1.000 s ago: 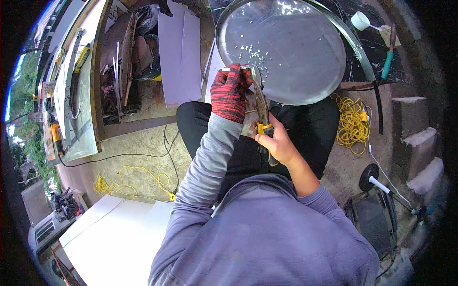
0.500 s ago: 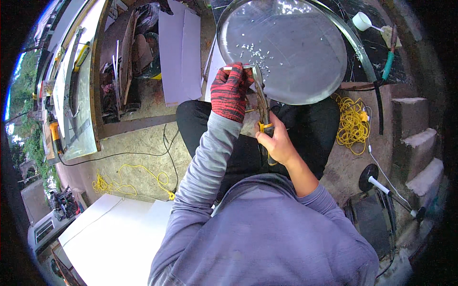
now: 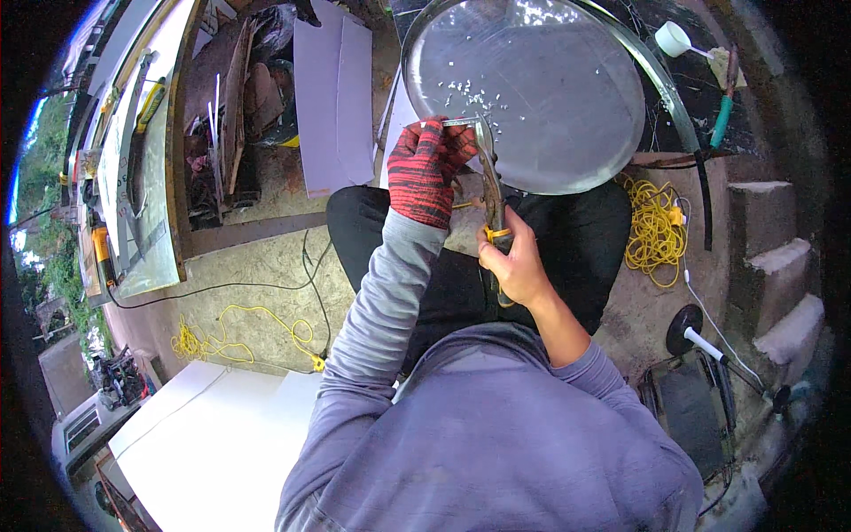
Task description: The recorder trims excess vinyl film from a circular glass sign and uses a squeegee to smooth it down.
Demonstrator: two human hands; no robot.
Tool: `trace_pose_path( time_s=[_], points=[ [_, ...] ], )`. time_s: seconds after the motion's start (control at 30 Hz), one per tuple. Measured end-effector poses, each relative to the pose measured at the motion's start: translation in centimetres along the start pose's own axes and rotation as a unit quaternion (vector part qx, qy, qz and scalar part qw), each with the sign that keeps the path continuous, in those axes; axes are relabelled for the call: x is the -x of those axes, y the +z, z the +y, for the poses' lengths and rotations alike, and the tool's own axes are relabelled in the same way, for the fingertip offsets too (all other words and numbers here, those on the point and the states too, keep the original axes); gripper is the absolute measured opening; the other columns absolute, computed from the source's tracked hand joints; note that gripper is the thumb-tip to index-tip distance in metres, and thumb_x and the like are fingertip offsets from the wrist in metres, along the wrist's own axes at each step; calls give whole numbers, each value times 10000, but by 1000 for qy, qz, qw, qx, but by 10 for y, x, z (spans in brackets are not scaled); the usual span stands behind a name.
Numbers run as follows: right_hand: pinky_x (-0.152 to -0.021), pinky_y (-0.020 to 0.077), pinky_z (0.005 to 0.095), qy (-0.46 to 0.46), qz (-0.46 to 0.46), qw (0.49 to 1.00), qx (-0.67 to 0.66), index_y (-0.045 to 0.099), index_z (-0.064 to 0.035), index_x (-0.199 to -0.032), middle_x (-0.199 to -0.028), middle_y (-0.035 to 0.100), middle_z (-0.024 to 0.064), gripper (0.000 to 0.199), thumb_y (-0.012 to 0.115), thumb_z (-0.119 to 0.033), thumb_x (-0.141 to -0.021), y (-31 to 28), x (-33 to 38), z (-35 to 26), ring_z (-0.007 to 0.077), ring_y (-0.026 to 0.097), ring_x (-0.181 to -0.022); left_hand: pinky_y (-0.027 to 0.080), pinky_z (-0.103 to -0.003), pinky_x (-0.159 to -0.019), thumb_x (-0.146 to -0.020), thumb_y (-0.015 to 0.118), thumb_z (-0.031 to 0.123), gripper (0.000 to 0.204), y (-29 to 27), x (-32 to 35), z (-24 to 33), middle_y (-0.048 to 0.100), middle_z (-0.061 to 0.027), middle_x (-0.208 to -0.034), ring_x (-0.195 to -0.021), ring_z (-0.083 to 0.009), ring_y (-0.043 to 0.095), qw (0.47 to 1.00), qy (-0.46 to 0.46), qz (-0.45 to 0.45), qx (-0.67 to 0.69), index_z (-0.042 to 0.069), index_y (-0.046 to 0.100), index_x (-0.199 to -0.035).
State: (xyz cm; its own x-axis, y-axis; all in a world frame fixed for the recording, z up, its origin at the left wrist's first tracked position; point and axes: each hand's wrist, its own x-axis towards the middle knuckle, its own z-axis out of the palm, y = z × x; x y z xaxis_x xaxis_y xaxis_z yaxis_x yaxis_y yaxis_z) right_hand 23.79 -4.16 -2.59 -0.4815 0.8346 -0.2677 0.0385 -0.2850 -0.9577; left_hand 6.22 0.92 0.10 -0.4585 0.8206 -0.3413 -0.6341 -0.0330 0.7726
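My left hand [image 3: 422,177], in a red and black knit glove, is closed on a thin silvery metal strip [image 3: 460,121]. The strip's right end lies at the jaws of the tin snips [image 3: 491,182]. My bare right hand [image 3: 519,263] grips the snips by their black and yellow handles, with the jaws pointing away from me. Just beyond both hands is a large round metal pan [image 3: 576,106], its near edge by my knees. Small pale cut bits [image 3: 479,96] lie scattered in the pan, mostly toward its left half.
At the right, a yellow cord coil [image 3: 654,232] lies on the concrete beside steps [image 3: 780,266]. A white cup [image 3: 673,39] and a teal-handled tool [image 3: 722,121] sit beyond the pan. Grey panels [image 3: 335,106] and a workbench [image 3: 151,248] stand left; a white sheet [image 3: 213,443] lies lower left.
The snips' jaws have shifted slightly to the right, and the left hand has moved a little left with the strip. More of the strip shows between hand and jaws.
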Motion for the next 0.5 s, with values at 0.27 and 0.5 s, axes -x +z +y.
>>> trace_pose_path(
  time_s=[0.27, 0.5],
  points=[
    [-782, 484, 312, 41, -4, 999, -19, 596, -7, -1115, -909, 625, 46, 266, 654, -72, -864, -2, 0, -4, 144, 570, -816, 625, -385, -772, -1053, 562, 204, 230, -4, -2, -1, 717, -177, -1011, -872, -276, 734, 999, -8, 6, 32, 0, 574, -1156],
    [-777, 484, 309, 24, -63, 996, -52, 588, -46, -1082, -925, 612, 28, 249, 655, -83, -844, -6, -1, 5, 144, 578, -827, 610, -368, -759, -1048, 573, 209, 229, -4, -1, -1, 723, -155, -1007, -850, -255, 727, 999, -27, 13, 38, 11, 588, -1162]
  ],
)
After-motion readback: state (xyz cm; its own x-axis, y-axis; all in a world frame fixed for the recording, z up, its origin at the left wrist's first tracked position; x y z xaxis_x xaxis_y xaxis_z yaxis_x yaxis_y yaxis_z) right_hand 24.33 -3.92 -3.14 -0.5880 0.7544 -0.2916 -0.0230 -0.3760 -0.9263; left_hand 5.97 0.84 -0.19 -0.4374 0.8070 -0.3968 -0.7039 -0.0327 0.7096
